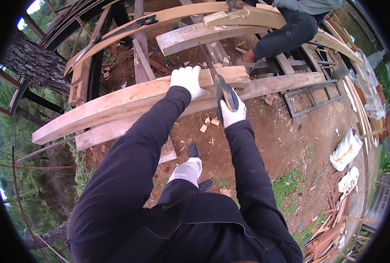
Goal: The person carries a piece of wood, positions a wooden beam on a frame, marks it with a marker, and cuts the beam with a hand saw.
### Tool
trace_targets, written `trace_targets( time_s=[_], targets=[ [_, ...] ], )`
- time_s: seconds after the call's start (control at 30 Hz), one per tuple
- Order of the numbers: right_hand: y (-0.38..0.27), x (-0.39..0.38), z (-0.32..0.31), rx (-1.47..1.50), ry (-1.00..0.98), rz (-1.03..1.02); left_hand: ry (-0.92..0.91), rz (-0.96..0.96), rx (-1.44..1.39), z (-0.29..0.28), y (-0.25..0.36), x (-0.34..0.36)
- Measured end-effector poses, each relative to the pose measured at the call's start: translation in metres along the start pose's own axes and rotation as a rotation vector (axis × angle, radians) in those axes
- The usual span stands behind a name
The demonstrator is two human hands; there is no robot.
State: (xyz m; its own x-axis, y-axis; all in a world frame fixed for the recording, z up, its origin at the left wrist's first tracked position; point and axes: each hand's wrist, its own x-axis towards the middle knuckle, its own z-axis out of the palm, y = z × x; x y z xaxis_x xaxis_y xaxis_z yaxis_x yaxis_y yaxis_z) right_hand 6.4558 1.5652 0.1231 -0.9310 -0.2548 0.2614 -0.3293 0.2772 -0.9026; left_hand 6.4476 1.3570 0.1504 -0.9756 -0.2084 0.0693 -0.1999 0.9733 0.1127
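Note:
My left hand [186, 81], in a white glove, presses down on a long curved wooden beam [107, 108], its fingers curled over the far side. My right hand [233, 110], also gloved, is closed round the dark handle of a hand saw [221, 90]. The saw's blade runs away from me across the beam, a little to the right of my left hand, near that beam's right end. Under and beside this piece lies a second long timber [282, 84]. Small offcut blocks [203, 128] lie on the dirt below.
A co-worker's dark-clad leg [287, 37] is among timbers at upper right. A tree trunk [35, 68] stands at left. A black metal frame [311, 98], a white sack [345, 149] and scrap wood [328, 236] lie to the right. More beams [181, 39] span the far side.

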Motion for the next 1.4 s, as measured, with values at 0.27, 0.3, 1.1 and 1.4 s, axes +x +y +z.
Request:
trace_targets(
  time_s=[0.27,0.3,1.1,1.4],
  targets=[
    [-0.033,-0.173,-0.067,0.154,-0.108,0.286,-0.031,-0.060,0.040,-0.013,-0.028,-0.019],
    [-0.033,-0.152,-0.054,0.163,-0.136,0.247,-0.010,-0.061,0.050,-0.011,-0.033,-0.020],
    [0.005,-0.115,-0.019,0.111,-0.087,0.101,-0.019,-0.053,0.060,-0.003,-0.025,-0.010],
    [0.019,-0.065,0.000,0.117,-0.066,0.065,0.003,-0.027,0.069,-0.002,-0.003,-0.003]
  ],
)
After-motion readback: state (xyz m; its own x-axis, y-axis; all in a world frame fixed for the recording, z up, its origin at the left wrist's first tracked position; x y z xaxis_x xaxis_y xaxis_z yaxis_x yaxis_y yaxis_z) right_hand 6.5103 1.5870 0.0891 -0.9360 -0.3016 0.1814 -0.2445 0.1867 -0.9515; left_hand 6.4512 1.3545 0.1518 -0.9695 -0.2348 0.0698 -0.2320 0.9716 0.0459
